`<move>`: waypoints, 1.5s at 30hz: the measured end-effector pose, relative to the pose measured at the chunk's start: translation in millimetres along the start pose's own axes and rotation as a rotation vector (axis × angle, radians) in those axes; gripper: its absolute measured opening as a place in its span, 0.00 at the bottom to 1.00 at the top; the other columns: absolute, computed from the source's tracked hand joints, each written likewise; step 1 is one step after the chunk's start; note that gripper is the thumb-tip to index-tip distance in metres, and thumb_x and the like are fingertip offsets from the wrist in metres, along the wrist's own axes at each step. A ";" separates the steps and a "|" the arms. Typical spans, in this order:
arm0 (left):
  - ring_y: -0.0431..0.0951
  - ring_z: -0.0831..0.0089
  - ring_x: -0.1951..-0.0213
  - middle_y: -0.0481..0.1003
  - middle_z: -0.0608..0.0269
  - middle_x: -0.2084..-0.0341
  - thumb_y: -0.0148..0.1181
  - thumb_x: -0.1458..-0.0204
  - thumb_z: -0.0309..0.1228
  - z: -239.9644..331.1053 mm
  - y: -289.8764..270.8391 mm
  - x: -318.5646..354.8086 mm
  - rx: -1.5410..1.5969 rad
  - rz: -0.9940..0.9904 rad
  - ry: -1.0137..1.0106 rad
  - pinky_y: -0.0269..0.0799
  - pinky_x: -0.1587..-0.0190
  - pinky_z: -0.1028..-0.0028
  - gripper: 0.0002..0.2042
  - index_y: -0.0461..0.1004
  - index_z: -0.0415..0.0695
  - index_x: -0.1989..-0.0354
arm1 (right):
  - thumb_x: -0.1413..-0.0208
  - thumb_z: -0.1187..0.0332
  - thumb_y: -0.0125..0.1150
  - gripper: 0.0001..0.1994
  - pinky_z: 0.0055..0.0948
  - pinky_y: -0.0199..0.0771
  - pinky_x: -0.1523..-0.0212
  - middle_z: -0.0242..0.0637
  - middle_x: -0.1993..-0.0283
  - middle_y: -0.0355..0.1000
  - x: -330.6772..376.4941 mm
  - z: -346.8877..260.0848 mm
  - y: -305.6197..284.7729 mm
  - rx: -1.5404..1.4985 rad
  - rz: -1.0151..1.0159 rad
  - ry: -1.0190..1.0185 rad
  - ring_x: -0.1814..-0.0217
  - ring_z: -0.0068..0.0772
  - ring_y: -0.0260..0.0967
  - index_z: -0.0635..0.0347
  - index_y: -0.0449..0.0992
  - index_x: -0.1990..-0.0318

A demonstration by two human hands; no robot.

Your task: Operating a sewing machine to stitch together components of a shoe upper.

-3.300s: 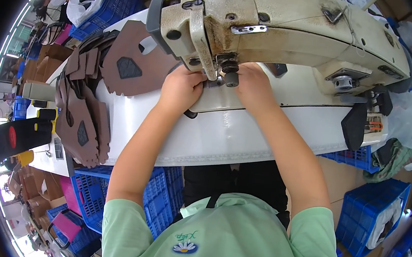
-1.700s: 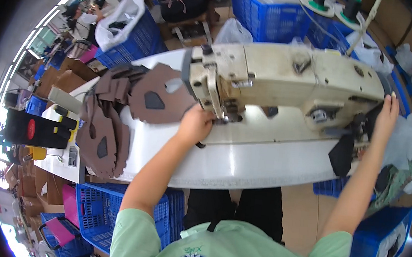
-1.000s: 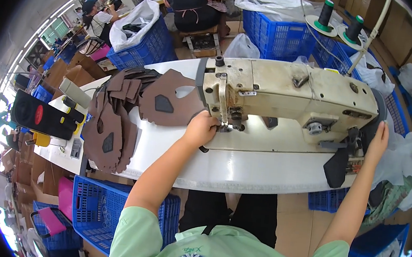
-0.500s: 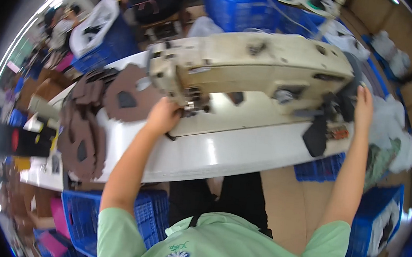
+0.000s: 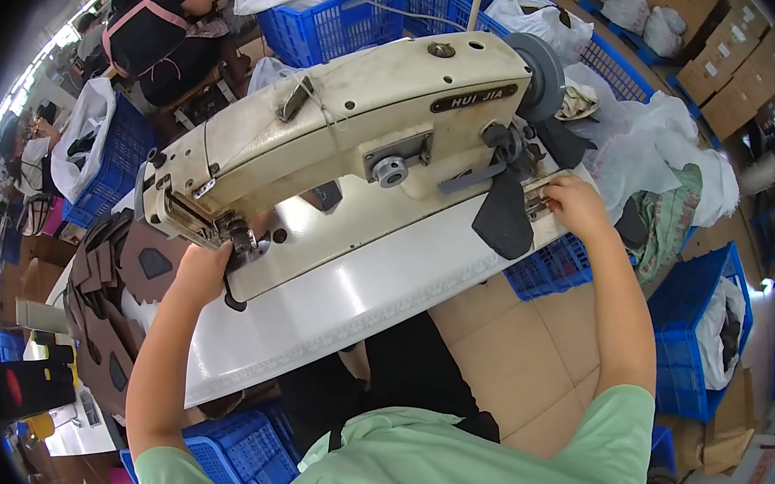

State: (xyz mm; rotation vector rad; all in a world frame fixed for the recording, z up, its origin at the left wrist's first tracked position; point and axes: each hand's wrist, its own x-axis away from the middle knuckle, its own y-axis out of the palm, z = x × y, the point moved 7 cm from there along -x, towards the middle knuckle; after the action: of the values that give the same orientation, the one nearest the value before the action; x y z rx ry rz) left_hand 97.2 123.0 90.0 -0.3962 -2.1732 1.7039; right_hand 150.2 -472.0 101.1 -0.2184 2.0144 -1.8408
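Note:
A cream industrial sewing machine (image 5: 353, 117) lies across a white table (image 5: 375, 278). My left hand (image 5: 206, 267) rests at the needle end, fingers curled on a brown piece under the presser foot (image 5: 240, 245). My right hand (image 5: 573, 204) reaches to the table's right end by the handwheel (image 5: 540, 65), fingers touching a small flat piece next to a dark hanging cutout (image 5: 505, 218). Whether it grips that piece I cannot tell. Brown shoe-upper pieces (image 5: 116, 300) are stacked left of the needle.
Blue plastic crates (image 5: 691, 337) stand on the floor right and below the table, more behind the machine (image 5: 353, 19). White bags and cloth (image 5: 658, 147) pile at the right. Another person in dark clothes (image 5: 161, 29) sits at the back left. Cardboard boxes (image 5: 731, 60) stand at the far right.
My right hand left the needle area and went to the table's right end by the handwheel. My left hand stayed at the needle. The view has tilted and swung.

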 end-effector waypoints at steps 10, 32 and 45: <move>0.81 0.55 0.65 0.79 0.51 0.72 0.50 0.43 0.29 -13.5 16.3 8.0 -0.189 -0.121 -0.117 0.76 0.63 0.60 0.09 0.76 0.40 0.61 | 0.49 0.71 0.54 0.12 0.44 0.70 0.50 0.42 0.59 0.77 -12.8 -1.9 -25.9 0.106 0.193 0.100 0.53 0.47 0.73 0.56 0.79 0.58; 0.74 0.51 0.45 0.68 0.34 0.43 0.55 0.47 0.37 33.5 5.2 11.3 0.057 0.093 -0.329 0.79 0.55 0.66 0.27 0.68 0.27 0.44 | 0.36 0.72 0.54 0.17 0.26 0.73 0.64 0.36 0.65 0.72 -59.8 -461.5 -19.1 -1.449 0.039 -0.269 0.68 0.28 0.71 0.63 0.68 0.41; 0.72 0.47 0.44 0.65 0.30 0.41 0.48 0.41 0.38 23.4 41.4 -8.4 0.273 0.063 -0.365 0.79 0.58 0.62 0.25 0.65 0.33 0.40 | 0.39 0.74 0.54 0.32 0.35 0.73 0.60 0.45 0.51 0.70 -101.5 -500.7 -35.8 -1.081 0.533 -0.115 0.61 0.40 0.74 0.72 0.45 0.31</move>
State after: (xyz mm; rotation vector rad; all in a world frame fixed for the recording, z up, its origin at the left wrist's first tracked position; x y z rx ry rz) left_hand 94.8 108.8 43.8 -0.0852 -2.1337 2.2171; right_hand 40.4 21.8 180.9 -0.0554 2.4493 -0.3164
